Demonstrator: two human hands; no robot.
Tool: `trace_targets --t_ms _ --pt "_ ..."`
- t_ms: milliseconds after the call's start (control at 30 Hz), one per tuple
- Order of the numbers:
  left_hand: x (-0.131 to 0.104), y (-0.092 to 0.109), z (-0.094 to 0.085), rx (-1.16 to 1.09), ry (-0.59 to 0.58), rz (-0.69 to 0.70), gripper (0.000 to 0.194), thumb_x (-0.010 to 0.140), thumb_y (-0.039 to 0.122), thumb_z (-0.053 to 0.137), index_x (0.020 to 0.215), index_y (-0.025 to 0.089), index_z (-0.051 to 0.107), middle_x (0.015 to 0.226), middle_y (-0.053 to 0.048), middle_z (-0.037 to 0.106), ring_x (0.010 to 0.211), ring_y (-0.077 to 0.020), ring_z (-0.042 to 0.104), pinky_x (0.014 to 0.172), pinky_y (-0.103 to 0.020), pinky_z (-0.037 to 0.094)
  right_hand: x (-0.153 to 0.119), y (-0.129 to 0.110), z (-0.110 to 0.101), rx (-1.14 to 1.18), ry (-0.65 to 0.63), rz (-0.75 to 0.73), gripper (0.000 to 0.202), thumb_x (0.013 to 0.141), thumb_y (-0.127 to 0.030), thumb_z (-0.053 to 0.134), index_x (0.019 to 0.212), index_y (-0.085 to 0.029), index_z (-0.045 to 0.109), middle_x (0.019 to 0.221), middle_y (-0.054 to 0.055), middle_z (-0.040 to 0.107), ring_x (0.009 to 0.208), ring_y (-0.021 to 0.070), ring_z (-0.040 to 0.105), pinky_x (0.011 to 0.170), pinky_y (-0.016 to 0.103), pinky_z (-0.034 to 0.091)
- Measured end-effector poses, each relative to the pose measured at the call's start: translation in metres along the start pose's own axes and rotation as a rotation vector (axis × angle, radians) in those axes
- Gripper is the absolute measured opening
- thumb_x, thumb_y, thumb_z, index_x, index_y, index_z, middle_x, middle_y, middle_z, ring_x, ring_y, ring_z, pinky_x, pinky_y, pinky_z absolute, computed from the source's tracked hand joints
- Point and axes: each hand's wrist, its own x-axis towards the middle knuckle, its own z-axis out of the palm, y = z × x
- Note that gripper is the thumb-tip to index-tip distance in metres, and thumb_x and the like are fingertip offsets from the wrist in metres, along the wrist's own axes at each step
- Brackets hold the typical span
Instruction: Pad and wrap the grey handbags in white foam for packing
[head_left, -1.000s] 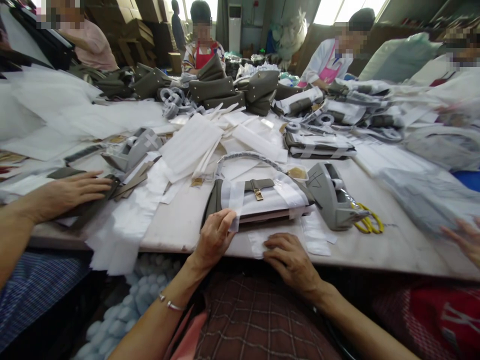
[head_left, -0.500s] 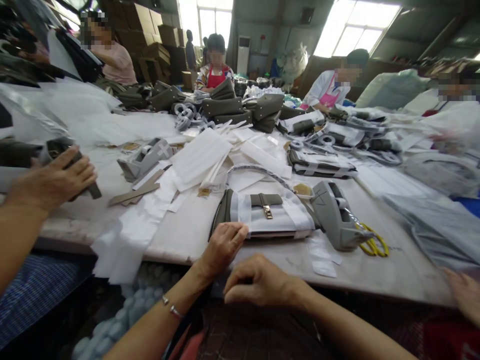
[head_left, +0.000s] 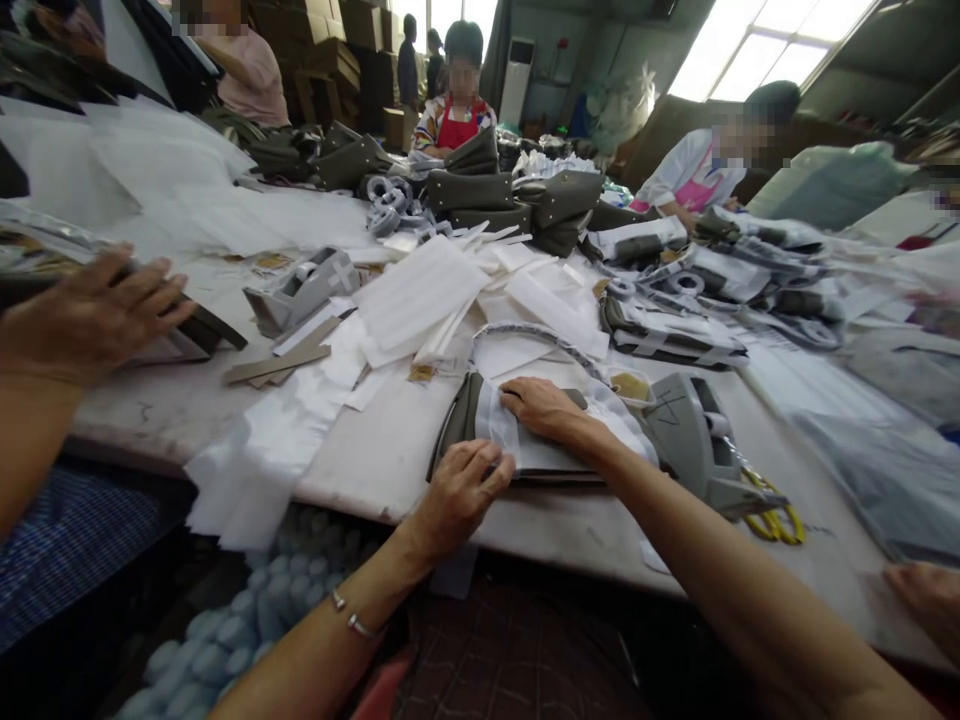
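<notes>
A dark olive handbag (head_left: 455,425), partly covered with white wrapping and with a wrapped handle arching behind it, lies near the table's front edge. My left hand (head_left: 466,490) is at its lower front edge, fingers curled and pressed together on the wrapping. Flat across the bag's top, my right hand (head_left: 541,405) covers the clasp, its fingers resting on the white sheet. Right of the bag stands a grey tape dispenser (head_left: 694,435), with yellow-handled scissors (head_left: 776,520) beside it.
White sheets (head_left: 420,295) and grey-brown strips (head_left: 281,358) lie behind and left. Another dispenser (head_left: 307,290) stands there. Olive bags (head_left: 480,200) are piled farther back. A co-worker's hand (head_left: 112,310) is at the left, another hand (head_left: 930,590) at the right edge. Several people work around the table.
My right hand has moved up from the table's front edge onto the bag, covering its clasp. My left hand stays at the bag's lower edge. The view has shifted slightly.
</notes>
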Motion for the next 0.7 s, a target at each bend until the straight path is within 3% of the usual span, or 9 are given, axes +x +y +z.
trace_targets --t_ms 133,233,300,400,500,600,700 --pt "0.003 -0.001 -0.001 -0.006 0.037 0.029 0.028 0.092 0.006 0.055 0.118 0.013 0.059 0.123 -0.014 0.062 0.129 -0.0279 0.049 0.107 -0.046 0.044 -0.003 -0.003 0.001 0.012 0.012 0.018 0.029 0.097 -0.033 0.051 0.112 -0.016 0.069 0.117 0.012 0.072 0.109 0.0243 0.065 0.093 0.031 0.042" --pt "0.002 -0.001 -0.001 -0.029 -0.002 0.041 0.027 0.093 0.007 0.054 0.119 0.013 0.058 0.115 -0.011 0.065 0.113 -0.0234 0.057 0.100 -0.040 0.048 -0.009 0.001 0.006 0.026 0.105 0.057 0.039 0.098 -0.035 0.051 0.130 -0.015 0.059 0.131 0.013 0.064 0.119 0.0249 0.060 0.100 0.033 0.041" --pt "0.002 -0.001 -0.002 -0.018 -0.013 0.034 0.026 0.093 0.009 0.054 0.118 0.013 0.058 0.107 -0.010 0.066 0.100 -0.0219 0.059 0.091 -0.038 0.051 -0.011 0.004 0.010 0.030 0.140 0.042 0.040 0.099 -0.035 0.049 0.132 -0.016 0.057 0.133 0.013 0.063 0.121 0.0251 0.059 0.102 0.035 0.040" --pt "0.002 0.000 -0.003 0.001 -0.003 0.033 0.025 0.093 0.010 0.054 0.117 0.012 0.057 0.102 -0.010 0.066 0.093 -0.0221 0.059 0.085 -0.037 0.050 -0.010 0.006 0.010 0.032 0.089 -0.049 0.033 0.099 -0.033 0.050 0.124 -0.017 0.065 0.128 0.011 0.067 0.120 0.0245 0.060 0.104 0.035 0.040" --pt "0.004 0.000 -0.005 0.007 -0.008 0.035 0.025 0.093 0.009 0.052 0.117 0.013 0.057 0.102 -0.010 0.066 0.092 -0.0219 0.058 0.085 -0.037 0.049 -0.016 0.004 0.005 0.009 0.068 -0.111 0.036 0.095 -0.030 0.057 0.128 -0.016 0.062 0.136 0.014 0.062 0.127 0.0278 0.055 0.111 0.044 0.034" --pt "0.005 0.000 -0.005 0.018 -0.010 0.041 0.024 0.093 0.009 0.052 0.116 0.014 0.057 0.102 -0.009 0.066 0.091 -0.0214 0.057 0.084 -0.037 0.049 -0.044 -0.007 -0.002 0.068 0.256 -0.199 0.037 0.092 -0.028 0.062 0.127 -0.016 0.062 0.136 0.015 0.061 0.129 0.0287 0.053 0.112 0.051 0.030" --pt "0.004 -0.002 -0.003 -0.002 -0.011 0.031 0.021 0.095 0.014 0.053 0.114 0.016 0.058 0.102 -0.008 0.066 0.091 -0.0214 0.057 0.082 -0.036 0.048 -0.093 -0.025 0.002 0.222 0.452 -0.391 0.016 0.095 -0.026 0.059 0.105 -0.020 0.069 0.108 0.008 0.074 0.105 0.0207 0.064 0.097 0.038 0.044"
